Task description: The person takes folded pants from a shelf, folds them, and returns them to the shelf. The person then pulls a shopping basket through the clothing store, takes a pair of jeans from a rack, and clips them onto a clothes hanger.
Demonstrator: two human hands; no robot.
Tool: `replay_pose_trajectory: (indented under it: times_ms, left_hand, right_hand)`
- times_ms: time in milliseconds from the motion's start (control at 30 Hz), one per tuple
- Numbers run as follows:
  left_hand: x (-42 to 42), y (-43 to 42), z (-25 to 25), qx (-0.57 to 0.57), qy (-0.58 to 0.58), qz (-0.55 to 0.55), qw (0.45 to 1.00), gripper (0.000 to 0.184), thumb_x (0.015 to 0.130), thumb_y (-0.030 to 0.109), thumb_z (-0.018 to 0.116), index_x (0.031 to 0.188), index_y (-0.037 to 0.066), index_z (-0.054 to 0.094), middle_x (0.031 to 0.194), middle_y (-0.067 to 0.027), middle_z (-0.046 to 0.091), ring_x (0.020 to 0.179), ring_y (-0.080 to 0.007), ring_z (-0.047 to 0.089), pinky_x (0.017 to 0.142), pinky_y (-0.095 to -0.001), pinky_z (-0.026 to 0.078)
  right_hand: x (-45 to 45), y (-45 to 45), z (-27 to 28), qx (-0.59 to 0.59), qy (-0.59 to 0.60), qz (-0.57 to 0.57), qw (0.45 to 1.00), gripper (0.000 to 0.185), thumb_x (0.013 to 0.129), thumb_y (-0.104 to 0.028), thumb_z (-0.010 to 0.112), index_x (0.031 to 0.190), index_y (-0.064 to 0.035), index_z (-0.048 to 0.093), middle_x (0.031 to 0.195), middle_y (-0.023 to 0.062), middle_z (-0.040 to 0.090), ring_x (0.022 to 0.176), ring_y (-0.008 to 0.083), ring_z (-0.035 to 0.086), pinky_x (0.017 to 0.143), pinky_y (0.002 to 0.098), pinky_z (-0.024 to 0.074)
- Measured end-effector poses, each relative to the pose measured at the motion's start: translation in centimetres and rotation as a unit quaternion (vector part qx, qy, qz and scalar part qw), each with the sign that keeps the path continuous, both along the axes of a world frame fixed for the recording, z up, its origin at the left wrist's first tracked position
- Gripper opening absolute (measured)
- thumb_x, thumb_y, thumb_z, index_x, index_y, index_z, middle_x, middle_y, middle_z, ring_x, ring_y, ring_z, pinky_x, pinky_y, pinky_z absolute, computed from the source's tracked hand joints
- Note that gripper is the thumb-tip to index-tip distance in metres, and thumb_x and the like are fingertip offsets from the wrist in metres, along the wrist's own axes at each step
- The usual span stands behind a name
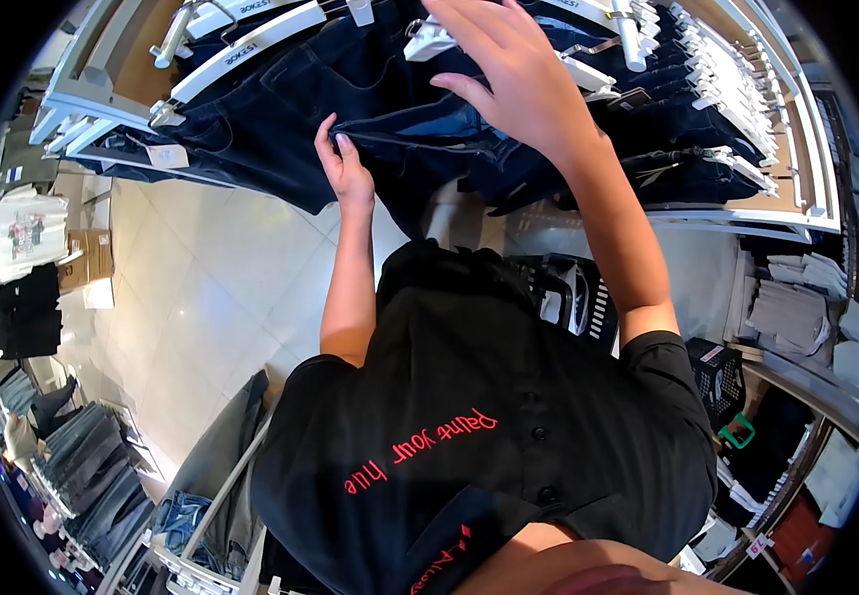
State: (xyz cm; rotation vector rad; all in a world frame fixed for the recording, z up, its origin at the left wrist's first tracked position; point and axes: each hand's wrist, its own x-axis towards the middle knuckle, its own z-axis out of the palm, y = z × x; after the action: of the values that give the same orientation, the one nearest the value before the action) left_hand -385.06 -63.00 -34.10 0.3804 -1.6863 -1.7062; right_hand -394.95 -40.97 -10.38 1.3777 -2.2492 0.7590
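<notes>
My left hand is closed on the waistband edge of a pair of dark blue jeans, with thumb and fingers at the fabric. The waist opening gapes and shows a lighter inside. Higher up, my right hand reaches over the jeans, thumb and fingers apart. Its fingers pass in front of a white hanger clip; their tips run to the top edge of the view. I cannot tell whether they touch the clip. To the left, another white hanger carries dark jeans with a paper tag.
Many white hangers with dark trousers crowd the rack's right side. A white rack frame runs below. Black baskets stand at right, near shelves of folded clothes. Jeans hang at lower left; a cardboard box is farther left.
</notes>
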Motion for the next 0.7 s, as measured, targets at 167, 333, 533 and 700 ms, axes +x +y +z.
replay_pose_trajectory:
  times_ms: [167,333,533,700]
  left_hand:
    - [1.8,-0.3,0.3,-0.063,-0.039,0.064,0.995,0.028,0.116,0.015,0.046,0.142,0.007,0.053,0.126,-0.0057,0.054,0.112,-0.0136,0.051,0.108,-0.0264,0.037]
    - [2.5,-0.4,1.9,-0.141,0.004,0.051,0.989,0.020,0.111,0.002,0.046,0.128,0.006,0.056,0.127,-0.0067,0.055,0.117,-0.0173,0.053,0.110,-0.0273,0.037]
    - [1.9,0.3,4.9,-0.172,0.018,0.026,0.985,0.025,0.100,-0.011,0.047,0.100,0.004,0.067,0.116,-0.0075,0.055,0.092,-0.0151,0.052,0.083,-0.0258,0.040]
    - [1.3,-0.7,5.1,-0.201,-0.008,-0.003,0.980,0.014,0.098,-0.001,0.055,0.104,0.005,0.066,0.116,-0.0096,0.056,0.104,-0.0213,0.055,0.095,-0.0302,0.042]
  right_hand:
    - [1.2,2.5,-4.3,-0.173,0.103,0.035,0.979,0.048,0.078,0.002,0.081,0.125,-0.0056,0.075,0.119,0.0113,0.074,0.118,0.0324,0.068,0.106,0.0460,0.0526]
    - [6.4,7.4,-17.5,-0.222,-0.022,-0.101,0.970,0.047,0.075,0.013,0.064,0.118,-0.0034,0.067,0.119,0.0154,0.066,0.106,0.0347,0.063,0.094,0.0436,0.0526]
    - [6.4,7.6,-23.4,-0.067,-0.164,-0.164,0.970,0.077,0.076,0.002,0.082,0.147,-0.0173,0.060,0.153,0.0142,0.047,0.117,0.0318,0.061,0.092,0.0402,0.0578]
    - [2.2,7.2,-22.3,0.006,-0.099,-0.084,0.992,0.022,0.085,-0.018,0.081,0.106,-0.0128,0.075,0.114,-0.0019,0.074,0.077,0.0267,0.075,0.075,0.0377,0.0617]
